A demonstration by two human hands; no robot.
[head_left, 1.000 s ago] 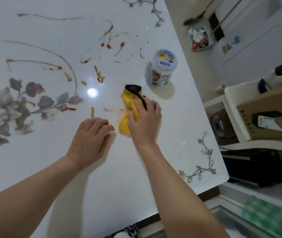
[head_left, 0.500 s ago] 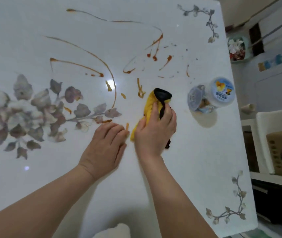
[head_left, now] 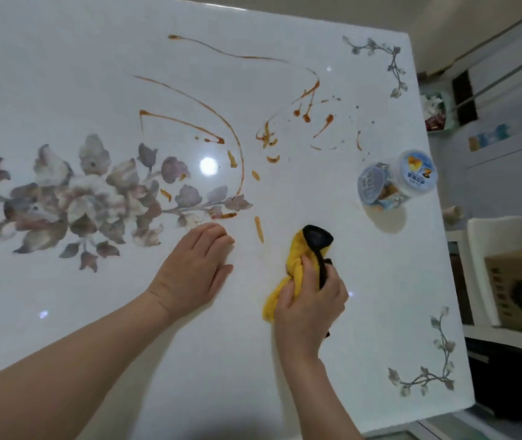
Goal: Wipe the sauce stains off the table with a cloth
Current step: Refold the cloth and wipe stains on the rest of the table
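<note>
A yellow cloth with black trim (head_left: 297,258) lies bunched on the white table (head_left: 380,296), and my right hand (head_left: 308,304) grips its near end, pressing it down. My left hand (head_left: 194,271) rests flat on the table just left of it, fingers together, holding nothing. Orange-brown sauce stains (head_left: 307,117) spread across the far half of the table as long thin streaks, drips and dabs. One short streak (head_left: 259,229) lies just beyond my left fingertips, left of the cloth's far end.
A clear plastic jar with a printed lid (head_left: 396,181) lies on its side near the table's right edge. A grey floral print (head_left: 88,198) covers the left of the table. Beyond the right edge stand a white shelf and a cardboard box (head_left: 519,290).
My view has swung left and up, showing more of the table. My right hand has pulled the cloth back toward me; the smear that lay left of the cloth a second ago is gone. The left hand stays flat.
</note>
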